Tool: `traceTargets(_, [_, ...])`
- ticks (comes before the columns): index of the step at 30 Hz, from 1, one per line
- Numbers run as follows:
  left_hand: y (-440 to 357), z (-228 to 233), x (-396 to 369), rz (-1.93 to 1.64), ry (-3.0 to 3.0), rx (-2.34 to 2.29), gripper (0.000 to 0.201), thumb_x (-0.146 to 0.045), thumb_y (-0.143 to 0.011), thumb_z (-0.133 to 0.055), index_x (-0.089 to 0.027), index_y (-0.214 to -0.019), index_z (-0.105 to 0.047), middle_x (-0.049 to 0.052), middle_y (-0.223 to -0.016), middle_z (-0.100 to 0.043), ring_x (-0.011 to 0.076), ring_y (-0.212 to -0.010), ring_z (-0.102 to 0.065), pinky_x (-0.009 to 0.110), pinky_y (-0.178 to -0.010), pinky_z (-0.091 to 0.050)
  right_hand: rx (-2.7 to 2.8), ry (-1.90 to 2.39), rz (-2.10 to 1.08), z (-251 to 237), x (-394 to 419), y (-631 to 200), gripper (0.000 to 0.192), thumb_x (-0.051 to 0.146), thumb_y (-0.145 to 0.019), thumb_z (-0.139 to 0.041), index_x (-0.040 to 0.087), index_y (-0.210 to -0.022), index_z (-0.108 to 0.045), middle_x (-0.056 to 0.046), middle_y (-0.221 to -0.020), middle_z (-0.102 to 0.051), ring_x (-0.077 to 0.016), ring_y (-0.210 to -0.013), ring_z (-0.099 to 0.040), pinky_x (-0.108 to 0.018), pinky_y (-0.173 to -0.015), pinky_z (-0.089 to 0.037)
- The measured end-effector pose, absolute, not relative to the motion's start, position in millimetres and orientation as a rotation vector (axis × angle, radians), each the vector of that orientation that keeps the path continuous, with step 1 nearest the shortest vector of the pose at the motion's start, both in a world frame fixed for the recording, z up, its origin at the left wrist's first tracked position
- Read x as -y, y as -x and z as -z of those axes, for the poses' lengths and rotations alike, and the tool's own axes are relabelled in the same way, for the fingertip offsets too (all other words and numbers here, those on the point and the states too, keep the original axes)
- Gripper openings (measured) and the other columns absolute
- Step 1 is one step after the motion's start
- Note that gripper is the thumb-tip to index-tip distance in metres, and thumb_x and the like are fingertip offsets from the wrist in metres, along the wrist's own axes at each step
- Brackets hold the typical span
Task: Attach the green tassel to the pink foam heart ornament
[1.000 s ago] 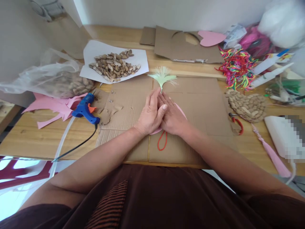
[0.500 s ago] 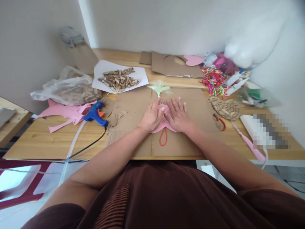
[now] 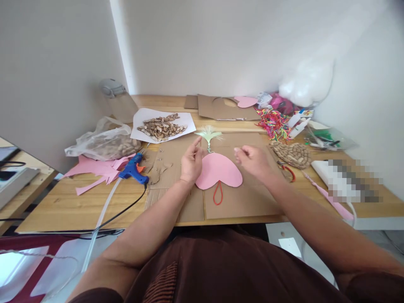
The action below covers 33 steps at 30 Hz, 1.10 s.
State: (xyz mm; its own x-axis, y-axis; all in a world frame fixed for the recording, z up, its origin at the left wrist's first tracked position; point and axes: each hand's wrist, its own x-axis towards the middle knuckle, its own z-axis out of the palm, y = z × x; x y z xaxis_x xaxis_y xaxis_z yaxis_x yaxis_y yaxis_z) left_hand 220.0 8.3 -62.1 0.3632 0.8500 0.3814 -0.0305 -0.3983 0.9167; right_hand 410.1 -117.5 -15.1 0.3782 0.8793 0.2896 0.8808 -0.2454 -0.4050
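At the far left of the counter (image 3: pixel 55 202), a translucent bag (image 3: pixel 91 141) of peanuts slumps behind and over pink scraps (image 3: pixel 91 168), with a blue glue gun (image 3: pixel 131 168) lying at their right end and its cable running off the front edge. Behind these, brown shells (image 3: pixel 162 127) are heaped on a white sheet (image 3: pixel 139 126). Next comes a flat cardboard mat (image 3: pixel 243 206), where the left hand (image 3: pixel 192 163) is held at the left edge of a pink heart (image 3: pixel 219 170), its fingers extended; whether it touches the heart cannot be told. The heart lies flat on the mat between the hands, its notch toward the person, with a red loop (image 3: pixel 217 195) extending from the notch and a pale green tassel (image 3: pixel 208 135) at the far end. The right hand (image 3: pixel 252 160) is near the heart's far right edge, fingers curled; whether it grips anything cannot be told. The two hands are apart. Farther right sit multicoloured cords (image 3: pixel 274 124), a heart-shaped peanut piece (image 3: pixel 292 154) and, nearer the person, its pink tassel (image 3: pixel 331 200).
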Motion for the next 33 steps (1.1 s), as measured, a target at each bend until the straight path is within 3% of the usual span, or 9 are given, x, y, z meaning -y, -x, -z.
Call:
traceTargets(1, [-220.2, 63.1, -4.7, -1.195, -1.758, -0.666, 0.05, -0.036, -0.099, -0.046, -0.022, -0.148, -0.046, 0.011, -0.122, -0.068, 0.0198, -0.115, -0.065, 0.038, -0.099, -0.053, 1.554, 2.094, -0.037, 18.5, 108.8, -398.2, 0.041, 0.038, -0.101, -0.04, 0.015, -0.091, -0.072, -0.011, -0.081, -0.076, -0.0236, -0.072, -0.07, -0.035, -0.069, -0.053])
traceTargets(3, [-221.6, 66.4, 3.3, -1.168, -1.868, -0.533, 0.06, -0.039, -0.102, -0.041, -0.026, -0.158, -0.026, 0.015, -0.154, -0.045, 0.0223, -0.142, -0.046, 0.043, -0.115, -0.042, 1.664, 1.972, -0.114, 26.6, 92.0, -373.8, 0.033, 0.026, -0.101, -0.039, 0.018, -0.109, -0.07, -0.009, -0.101, -0.078, -0.0217, -0.089, -0.072, -0.033, -0.077, -0.054])
traceTargets(6, [-224.0, 74.0, 12.9, -1.028, -1.975, -0.519, 0.069, -0.047, -0.103, -0.036, -0.025, -0.162, -0.007, 0.017, -0.167, -0.022, 0.0261, -0.154, -0.025, 0.051, -0.125, -0.027, 1.854, 1.814, -0.232, 38.8, 74.7, -346.3, 0.039, 0.02, -0.099, -0.043, 0.022, -0.135, -0.059, -0.008, -0.118, -0.075, -0.0199, -0.097, -0.071, -0.032, -0.084, -0.054])
traceTargets(9, [-224.7, 80.7, 16.8, -0.935, -2.083, -0.58, 0.071, -0.05, -0.103, -0.034, -0.024, -0.162, -0.003, 0.017, -0.169, -0.014, 0.0301, -0.158, -0.01, 0.058, -0.127, -0.014, 1.997, 1.733, -0.269, 48.7, 70.2, -337.7, 0.053, 0.022, -0.098, -0.046, 0.023, -0.15, -0.046, -0.012, -0.134, -0.067, -0.0249, -0.114, -0.066, -0.044, -0.104, -0.047])
traceTargets(11, [-224.8, 82.6, 17.3, -0.895, -2.141, -0.569, 0.073, -0.05, -0.103, -0.034, -0.023, -0.161, -0.001, 0.017, -0.169, -0.012, 0.0308, -0.158, -0.002, 0.06, -0.127, -0.012, 2.068, 1.711, -0.253, 53.8, 71.8, -341.0, 0.06, 0.023, -0.097, -0.045, 0.023, -0.157, -0.035, -0.014, -0.148, -0.055, -0.0287, -0.131, -0.055, -0.056, -0.118, -0.03])
traceTargets(13, [-224.9, 82.1, 17.4, -0.864, -2.18, -0.552, 0.074, -0.05, -0.103, -0.033, -0.022, -0.161, 0.001, 0.017, -0.17, -0.01, 0.0306, -0.158, 0.002, 0.06, -0.127, -0.011, 2.13, 1.735, -0.216, 58.0, 74.1, -347.8, 0.066, 0.025, -0.098, -0.042, 0.02, -0.161, -0.026, -0.016, -0.158, -0.044, -0.0304, -0.142, -0.045, -0.059, -0.122, -0.021])
traceTargets(19, [-225.2, 76.1, 17.9, -0.771, -2.235, -0.546, 0.075, -0.051, -0.102, -0.034, -0.018, -0.161, -0.002, 0.019, -0.169, -0.011, 0.0312, -0.158, -0.003, 0.059, -0.128, -0.012, 2.148, 2.004, -0.188, 64.9, 82.6, -367.8, 0.069, 0.033, -0.101, -0.032, 0.003, -0.162, -0.016, -0.02, -0.168, -0.021, -0.0298, -0.156, -0.017, -0.053, -0.125, -0.02])
traceTargets(28, [-225.7, 81.1, 12.7, -0.734, -2.195, -0.511, 0.075, -0.055, -0.101, -0.035, -0.018, -0.16, -0.008, 0.019, -0.169, -0.014, 0.031, -0.158, -0.008, 0.057, -0.128, -0.013, 1.941, 2.288, -0.181, 56.8, 108.8, -373.8, 0.073, 0.056, -0.104, -0.019, 0.014, -0.164, -0.016, -0.013, -0.171, -0.012, -0.0354, -0.157, 0.0, -0.062, -0.123, -0.005])
traceTargets(33, [-225.6, 84.8, 7.7, -0.739, -2.11, -0.516, 0.075, -0.058, -0.101, -0.037, -0.02, -0.16, -0.013, 0.017, -0.167, -0.021, 0.0318, -0.156, -0.017, 0.056, -0.127, -0.015, 1.706, 2.568, -0.087, 44.4, 126.8, -399.2, 0.072, 0.045, -0.104, -0.032, 0.012, -0.164, -0.011, -0.016, -0.171, -0.008, -0.0361, -0.157, 0.003, -0.064, -0.123, -0.002])
